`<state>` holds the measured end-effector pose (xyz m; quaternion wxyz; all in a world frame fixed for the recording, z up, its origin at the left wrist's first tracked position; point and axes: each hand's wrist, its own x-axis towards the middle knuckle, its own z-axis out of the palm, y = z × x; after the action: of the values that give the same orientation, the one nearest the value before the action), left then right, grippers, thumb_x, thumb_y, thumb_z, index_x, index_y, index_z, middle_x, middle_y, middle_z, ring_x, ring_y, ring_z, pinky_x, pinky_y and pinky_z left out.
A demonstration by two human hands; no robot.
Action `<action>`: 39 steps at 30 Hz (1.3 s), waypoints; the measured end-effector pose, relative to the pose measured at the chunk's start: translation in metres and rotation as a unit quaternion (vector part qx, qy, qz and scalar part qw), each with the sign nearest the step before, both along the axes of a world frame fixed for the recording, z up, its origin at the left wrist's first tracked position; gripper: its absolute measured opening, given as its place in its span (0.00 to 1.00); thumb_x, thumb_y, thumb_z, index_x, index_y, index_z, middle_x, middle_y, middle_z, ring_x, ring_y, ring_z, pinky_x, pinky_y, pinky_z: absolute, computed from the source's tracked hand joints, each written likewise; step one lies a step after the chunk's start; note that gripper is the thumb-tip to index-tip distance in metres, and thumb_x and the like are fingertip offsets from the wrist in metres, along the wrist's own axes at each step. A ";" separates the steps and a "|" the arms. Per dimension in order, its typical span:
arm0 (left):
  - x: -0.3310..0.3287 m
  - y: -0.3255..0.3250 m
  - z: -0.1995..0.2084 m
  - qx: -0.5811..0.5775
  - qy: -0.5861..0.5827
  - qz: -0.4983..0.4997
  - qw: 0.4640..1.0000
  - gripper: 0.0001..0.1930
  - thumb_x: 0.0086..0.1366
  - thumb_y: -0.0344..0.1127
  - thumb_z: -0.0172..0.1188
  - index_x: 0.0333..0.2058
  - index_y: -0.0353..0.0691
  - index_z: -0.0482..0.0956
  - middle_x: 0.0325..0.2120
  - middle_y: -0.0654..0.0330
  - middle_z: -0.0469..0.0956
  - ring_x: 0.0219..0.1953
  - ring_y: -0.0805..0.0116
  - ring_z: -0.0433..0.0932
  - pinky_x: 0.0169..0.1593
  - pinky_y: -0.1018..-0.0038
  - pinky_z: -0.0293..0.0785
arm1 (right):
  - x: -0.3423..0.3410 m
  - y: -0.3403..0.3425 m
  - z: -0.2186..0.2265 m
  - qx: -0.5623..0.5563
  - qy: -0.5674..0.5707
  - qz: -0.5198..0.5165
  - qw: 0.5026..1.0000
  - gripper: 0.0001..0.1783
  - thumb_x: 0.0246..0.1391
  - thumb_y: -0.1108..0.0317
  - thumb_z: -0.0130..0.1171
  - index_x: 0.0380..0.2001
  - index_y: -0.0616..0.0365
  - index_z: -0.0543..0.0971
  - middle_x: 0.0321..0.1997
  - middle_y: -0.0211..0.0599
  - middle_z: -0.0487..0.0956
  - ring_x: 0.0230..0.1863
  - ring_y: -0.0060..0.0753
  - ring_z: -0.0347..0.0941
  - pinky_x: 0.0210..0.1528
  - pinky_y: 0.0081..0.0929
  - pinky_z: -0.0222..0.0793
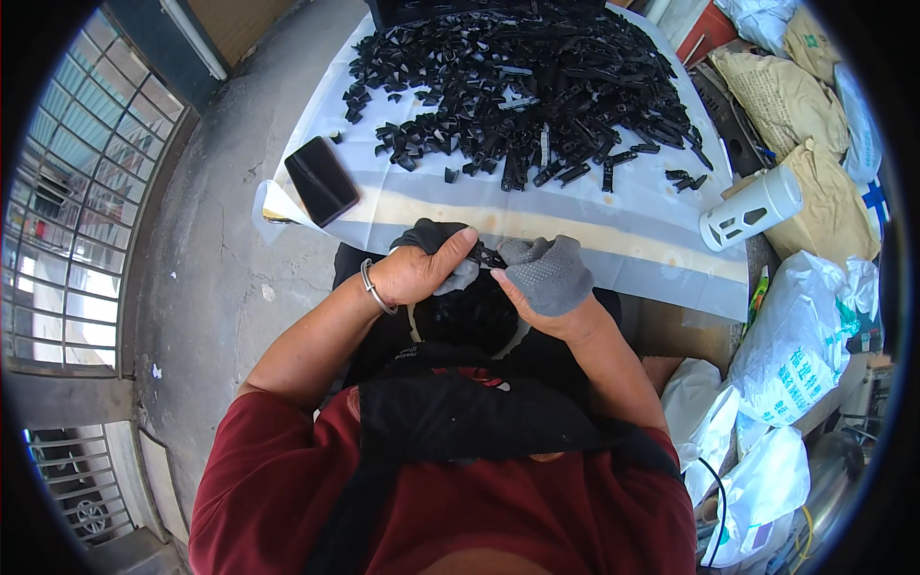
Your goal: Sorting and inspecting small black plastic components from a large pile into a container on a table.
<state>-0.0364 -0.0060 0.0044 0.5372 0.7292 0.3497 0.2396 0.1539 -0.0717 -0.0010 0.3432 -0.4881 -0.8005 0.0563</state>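
Observation:
My left hand (419,270), bare with a metal bangle on the wrist, grips a grey and black glove (433,236) near the table's front edge. My right hand (548,278) wears a grey dotted glove and pinches a small black plastic part (488,256) between the two hands. A bag or lap full of black parts (468,316) lies just below both hands. A large heap of black plastic pieces (537,86) covers the far half of the white sheet on the table (575,230).
A black phone (321,180) lies at the table's left edge. A white cylinder with cut-outs (750,207) lies on its side at the right. Sacks and white plastic bags (795,345) crowd the right side. Concrete floor and a barred window are on the left.

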 end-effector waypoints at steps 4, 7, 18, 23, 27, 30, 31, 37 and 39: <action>0.003 -0.002 -0.005 0.109 0.013 0.022 0.994 0.19 0.65 0.43 0.41 0.27 0.32 0.72 0.21 0.46 0.73 0.24 0.49 0.70 0.31 0.66 0.67 | -0.011 0.001 0.007 -0.003 -0.104 -0.025 0.994 0.10 0.44 0.63 0.57 0.30 0.56 0.77 0.33 0.38 0.76 0.34 0.44 0.69 0.38 0.36 0.63; 0.009 -0.007 -0.003 0.175 0.009 0.044 0.984 0.16 0.64 0.38 0.42 0.27 0.32 0.73 0.23 0.45 0.74 0.27 0.47 0.72 0.31 0.65 0.68 | -0.023 0.004 -0.011 0.059 -0.073 -0.031 0.995 0.10 0.43 0.65 0.57 0.30 0.57 0.76 0.33 0.39 0.75 0.35 0.44 0.70 0.39 0.37 0.64; -0.008 0.018 -0.007 0.208 0.222 -0.035 0.952 0.22 0.65 0.47 0.37 0.30 0.35 0.74 0.26 0.46 0.75 0.32 0.46 0.72 0.38 0.59 0.67 | -0.018 0.019 -0.003 -0.124 -0.085 0.062 0.987 0.10 0.46 0.66 0.53 0.32 0.58 0.75 0.34 0.44 0.75 0.37 0.47 0.70 0.41 0.38 0.64; 0.002 0.072 -0.033 0.331 0.278 0.158 0.888 0.15 0.59 0.44 0.49 0.34 0.38 0.74 0.29 0.49 0.75 0.32 0.51 0.73 0.37 0.63 0.69 | 0.018 0.085 0.011 0.029 -0.261 -0.140 0.955 0.13 0.40 0.73 0.51 0.33 0.53 0.75 0.37 0.48 0.74 0.35 0.46 0.71 0.37 0.39 0.67; 0.024 0.083 -0.046 0.398 0.266 0.167 0.862 0.08 0.55 0.37 0.52 0.33 0.41 0.73 0.29 0.52 0.74 0.32 0.54 0.74 0.36 0.63 0.70 | 0.038 0.120 -0.011 0.144 -0.275 -0.098 0.945 0.11 0.39 0.72 0.52 0.30 0.49 0.77 0.41 0.46 0.74 0.38 0.45 0.72 0.37 0.38 0.67; 0.022 0.077 -0.049 0.417 0.284 0.147 0.851 0.08 0.55 0.34 0.50 0.33 0.42 0.73 0.30 0.53 0.73 0.33 0.54 0.74 0.34 0.63 0.70 | 0.038 0.109 -0.013 0.142 -0.271 -0.094 0.947 0.09 0.38 0.72 0.53 0.27 0.51 0.77 0.38 0.43 0.74 0.40 0.43 0.71 0.38 0.37 0.66; 0.020 0.074 -0.048 0.422 0.304 0.124 0.845 0.07 0.55 0.33 0.49 0.32 0.42 0.73 0.31 0.53 0.73 0.33 0.54 0.74 0.34 0.63 0.70 | 0.038 0.104 -0.014 0.144 -0.250 -0.087 0.954 0.09 0.38 0.72 0.53 0.27 0.51 0.77 0.37 0.42 0.75 0.40 0.43 0.70 0.38 0.37 0.65; 0.013 0.069 -0.057 0.465 0.220 0.109 0.850 0.09 0.54 0.32 0.51 0.34 0.39 0.74 0.27 0.52 0.74 0.29 0.53 0.74 0.33 0.63 0.70 | 0.041 0.072 -0.019 0.151 -0.172 -0.104 0.968 0.11 0.44 0.70 0.53 0.35 0.55 0.74 0.34 0.40 0.74 0.34 0.41 0.71 0.35 0.35 0.65; 0.011 0.065 -0.059 0.472 0.183 0.117 0.854 0.10 0.53 0.33 0.53 0.35 0.38 0.74 0.26 0.52 0.75 0.28 0.53 0.74 0.33 0.63 0.70 | 0.031 0.060 -0.013 0.104 -0.109 -0.097 0.984 0.12 0.47 0.68 0.53 0.37 0.56 0.73 0.33 0.40 0.74 0.33 0.42 0.71 0.35 0.34 0.66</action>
<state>-0.0256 0.0594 -0.0549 0.0222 0.8794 0.3695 0.2995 0.1847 -0.0116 -0.0143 0.3069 -0.5279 -0.7835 -0.1146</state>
